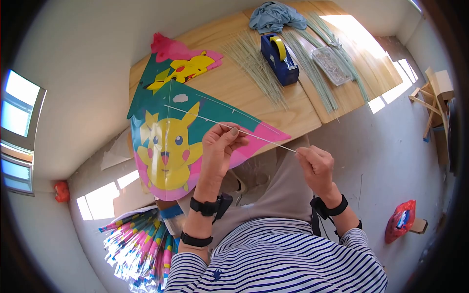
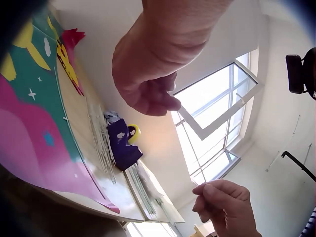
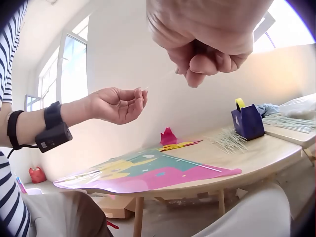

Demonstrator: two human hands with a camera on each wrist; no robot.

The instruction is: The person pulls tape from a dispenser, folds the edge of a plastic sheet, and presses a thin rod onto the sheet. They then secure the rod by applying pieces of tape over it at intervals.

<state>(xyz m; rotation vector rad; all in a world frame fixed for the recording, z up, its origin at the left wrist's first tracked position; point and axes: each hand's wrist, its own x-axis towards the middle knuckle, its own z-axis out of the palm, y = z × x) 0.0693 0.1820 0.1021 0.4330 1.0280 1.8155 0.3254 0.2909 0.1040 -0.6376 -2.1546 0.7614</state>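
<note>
A thin pale rod [image 1: 266,140] slants above the kite sheet [image 1: 171,151], which shows a yellow cartoon figure on green and pink. My left hand [image 1: 223,144] pinches the rod partway along; my right hand [image 1: 316,166] pinches its lower right end. In the left wrist view the left hand [image 2: 153,64] is at the top and the right hand [image 2: 227,207] below. The right wrist view shows the left hand [image 3: 118,104] at the left, the right hand [image 3: 207,39] above. Another thin rod [image 1: 239,111] lies along the sheet's upper edge.
On the wooden table [image 1: 308,110] stand a blue tape dispenser [image 1: 279,59], bundles of thin sticks [image 1: 259,68], a clear box [image 1: 332,65] and a grey-blue cloth [image 1: 277,17]. A second kite sheet [image 1: 183,68] lies behind. Packed colourful pieces [image 1: 141,244] and a red bag [image 1: 400,220] are lower down.
</note>
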